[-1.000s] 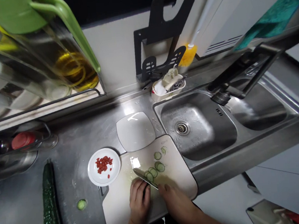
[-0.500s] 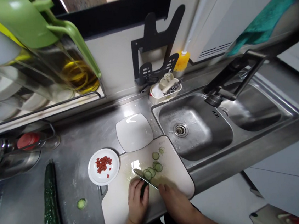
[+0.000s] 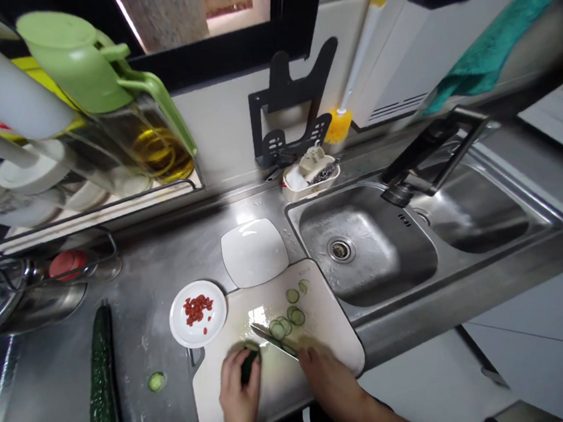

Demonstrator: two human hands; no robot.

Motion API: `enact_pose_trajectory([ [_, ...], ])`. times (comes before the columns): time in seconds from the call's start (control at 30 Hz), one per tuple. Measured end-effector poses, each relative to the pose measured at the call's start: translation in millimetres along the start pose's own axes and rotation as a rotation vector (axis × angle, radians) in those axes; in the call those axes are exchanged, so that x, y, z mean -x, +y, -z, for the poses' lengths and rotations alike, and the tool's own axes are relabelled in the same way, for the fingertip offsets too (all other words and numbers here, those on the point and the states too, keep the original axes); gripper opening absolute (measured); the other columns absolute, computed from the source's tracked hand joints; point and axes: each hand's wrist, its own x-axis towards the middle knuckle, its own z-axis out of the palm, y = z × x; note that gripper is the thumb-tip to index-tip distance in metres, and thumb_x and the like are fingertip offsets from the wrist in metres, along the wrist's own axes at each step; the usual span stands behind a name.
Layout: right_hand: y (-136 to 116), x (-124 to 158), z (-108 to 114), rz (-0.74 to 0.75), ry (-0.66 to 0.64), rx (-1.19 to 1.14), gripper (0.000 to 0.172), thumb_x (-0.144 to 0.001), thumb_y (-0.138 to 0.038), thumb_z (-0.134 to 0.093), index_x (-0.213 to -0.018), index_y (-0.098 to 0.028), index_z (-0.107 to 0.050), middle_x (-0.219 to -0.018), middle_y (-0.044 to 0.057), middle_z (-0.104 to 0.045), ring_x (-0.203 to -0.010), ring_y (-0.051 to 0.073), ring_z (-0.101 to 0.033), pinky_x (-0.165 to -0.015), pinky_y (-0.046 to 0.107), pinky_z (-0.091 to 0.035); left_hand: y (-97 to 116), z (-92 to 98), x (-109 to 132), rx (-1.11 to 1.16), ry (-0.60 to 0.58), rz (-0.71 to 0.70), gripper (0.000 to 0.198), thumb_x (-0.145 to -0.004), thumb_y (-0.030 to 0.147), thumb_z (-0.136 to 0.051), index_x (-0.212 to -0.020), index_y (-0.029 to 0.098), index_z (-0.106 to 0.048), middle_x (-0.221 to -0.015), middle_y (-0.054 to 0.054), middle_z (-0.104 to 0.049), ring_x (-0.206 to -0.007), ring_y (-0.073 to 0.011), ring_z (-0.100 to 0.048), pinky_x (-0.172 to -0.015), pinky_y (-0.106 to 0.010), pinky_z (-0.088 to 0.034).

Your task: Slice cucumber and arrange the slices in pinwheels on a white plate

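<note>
My left hand (image 3: 238, 387) is closed round a dark green piece of cucumber (image 3: 249, 365) on the white cutting board (image 3: 215, 396). In my right hand (image 3: 326, 377) is a knife (image 3: 274, 341), its blade pointing up and left across the board. A gap of bare board lies between the cucumber piece and the blade. Several thin cucumber slices (image 3: 296, 316) lie just beyond the knife, some overlapping. The knife's handle is hidden in my fingers.
A whole cucumber (image 3: 102, 391) and a cut end (image 3: 156, 382) lie on the steel counter at left. Behind the board are a small plate (image 3: 177, 319) of red berries and a white square dish (image 3: 256, 257). The sink (image 3: 371, 248) adjoins on the right.
My left hand has moved left with the cucumber piece, away from the blade. My right hand and the knife have stayed nearly in place. The view has tilted slightly upward.
</note>
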Motion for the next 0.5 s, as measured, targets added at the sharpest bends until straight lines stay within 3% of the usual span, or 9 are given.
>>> enact_pose_trajectory([
  [0.13, 1, -1, 3, -0.004, 0.002, -0.016, 0.036, -0.082, -0.002, -0.037, -0.1, -0.019, -0.062, -0.089, 0.008, -0.067, -0.076, 0.018, -0.066, -0.061, 0.025, -0.045, -29, 29.2, 2, -0.205, 0.182, 0.187, 0.025, -0.082, 0.034, -0.061, -0.101, 0.019, -0.062, -0.097, -0.008, -0.065, -0.089, -0.0204, -0.062, -0.08, -0.036, -0.051],
  [0.23, 1, 0, 7, 0.01, -0.018, 0.004, 0.038, -0.08, 0.0, -0.036, -0.1, -0.018, -0.063, -0.091, 0.008, -0.068, -0.075, 0.019, -0.066, -0.06, 0.026, -0.046, -50, 42.8, 2, -0.31, 0.225, 0.31, 0.029, -0.082, 0.041, -0.058, -0.102, 0.02, -0.062, -0.094, -0.007, -0.065, -0.087, -0.0215, -0.061, -0.079, -0.036, -0.049],
  [0.5, 6, 4, 3, 0.049, 0.068, -0.015, 0.038, -0.081, 0.001, -0.036, -0.101, -0.018, -0.062, -0.09, 0.008, -0.067, -0.081, 0.019, -0.065, -0.066, 0.025, -0.044, -68, 43.8, 2, -0.312, 0.23, 0.409, 0.038, -0.082, 0.044, -0.053, -0.107, 0.017, -0.061, -0.095, -0.008, -0.065, -0.092, -0.024, -0.059, -0.085, -0.039, -0.047],
])
